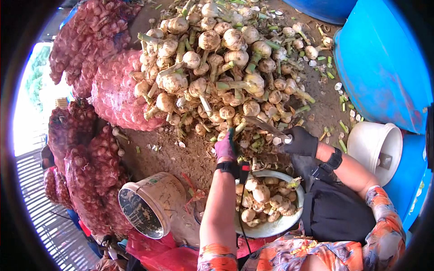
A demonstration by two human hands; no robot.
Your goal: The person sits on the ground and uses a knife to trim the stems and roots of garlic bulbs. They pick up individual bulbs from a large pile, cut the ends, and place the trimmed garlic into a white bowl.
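My left hand (225,146), in a pink and green glove, reaches to the front edge of a large heap of garlic bulbs (208,40) and touches a bulb with a green stem (227,113). Whether its fingers are closed around the stem is hidden. To its right, my right hand (300,141), in a dark glove, grips a knife by its pale handle (288,139). The wide blade (262,125) points left over the heap's edge. Below both hands stands a pale round basin (271,231) holding bulbs with trimmed stems (261,194).
Filled pink and red mesh sacks (118,88) line the left. A bucket (156,200) lies tipped at lower left. At right are a white bucket (368,149) and large blue tubs (383,67). Stem pieces litter the ground. Pink netting (162,250) lies at the bottom.
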